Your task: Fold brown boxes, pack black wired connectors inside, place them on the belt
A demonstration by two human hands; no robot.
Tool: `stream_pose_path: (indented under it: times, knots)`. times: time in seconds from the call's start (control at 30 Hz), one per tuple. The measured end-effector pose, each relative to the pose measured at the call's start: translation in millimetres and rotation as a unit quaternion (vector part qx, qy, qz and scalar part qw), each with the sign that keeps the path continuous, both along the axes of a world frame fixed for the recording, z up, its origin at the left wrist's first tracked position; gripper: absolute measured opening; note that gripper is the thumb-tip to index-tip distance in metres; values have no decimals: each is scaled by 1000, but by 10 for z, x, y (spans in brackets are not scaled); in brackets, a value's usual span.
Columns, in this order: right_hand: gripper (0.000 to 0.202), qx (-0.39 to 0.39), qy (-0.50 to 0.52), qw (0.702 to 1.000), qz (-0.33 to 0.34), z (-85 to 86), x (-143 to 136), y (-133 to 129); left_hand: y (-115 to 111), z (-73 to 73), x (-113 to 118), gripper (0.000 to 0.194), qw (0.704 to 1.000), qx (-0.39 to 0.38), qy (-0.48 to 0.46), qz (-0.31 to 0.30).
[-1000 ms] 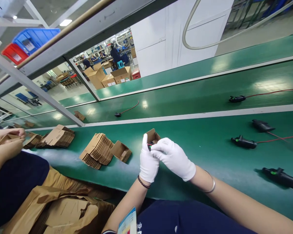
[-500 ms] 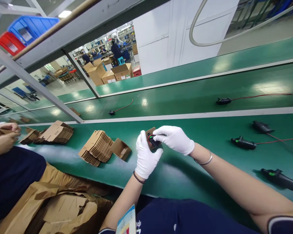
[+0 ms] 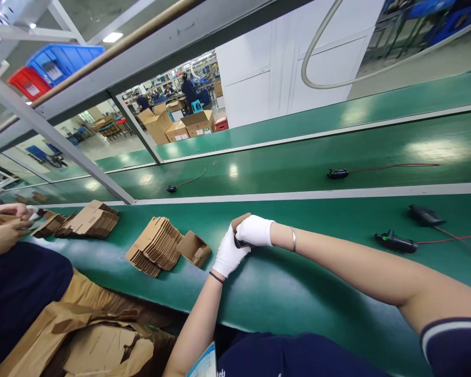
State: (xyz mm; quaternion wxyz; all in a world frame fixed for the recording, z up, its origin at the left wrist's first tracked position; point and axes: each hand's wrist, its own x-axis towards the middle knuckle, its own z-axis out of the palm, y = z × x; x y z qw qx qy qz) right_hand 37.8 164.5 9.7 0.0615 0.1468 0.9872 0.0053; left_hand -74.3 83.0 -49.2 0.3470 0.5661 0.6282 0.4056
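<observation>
Both my hands wear white gloves and meet above the green bench. My left hand (image 3: 228, 255) is closed around a small brown cardboard box (image 3: 240, 220) from its left side. My right hand (image 3: 256, 230) curls over the box's mouth, its fingertips hidden. Between the gloves a bit of a black device (image 3: 240, 242) shows in the box; the rest is covered. To the left an open cardboard box (image 3: 194, 248) stands against a stack of flattened cartons (image 3: 155, 246). Right of my hands lie a black device with a red wire (image 3: 396, 242) and another black device (image 3: 427, 215).
Behind a pale rail (image 3: 306, 195), a green belt (image 3: 259, 178) carries black wired devices (image 3: 338, 174). At left, a co-worker's hands (image 3: 11, 222) hold a carton beside more flattened cartons (image 3: 88, 220). A paper sack of cartons (image 3: 102, 343) stands below the bench edge. A slanted metal post (image 3: 82, 159) rises at left.
My right hand has moved left and down over the box, covering the black device and its red wire, which showed before. The devices on the belt have shifted left.
</observation>
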Motion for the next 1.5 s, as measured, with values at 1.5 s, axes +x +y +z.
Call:
stream_pose_path:
  times: [1.5]
  knots:
    - [28, 9, 128, 862, -491, -284, 1044, 1769, -209, 67, 378, 56, 944, 188, 250, 103]
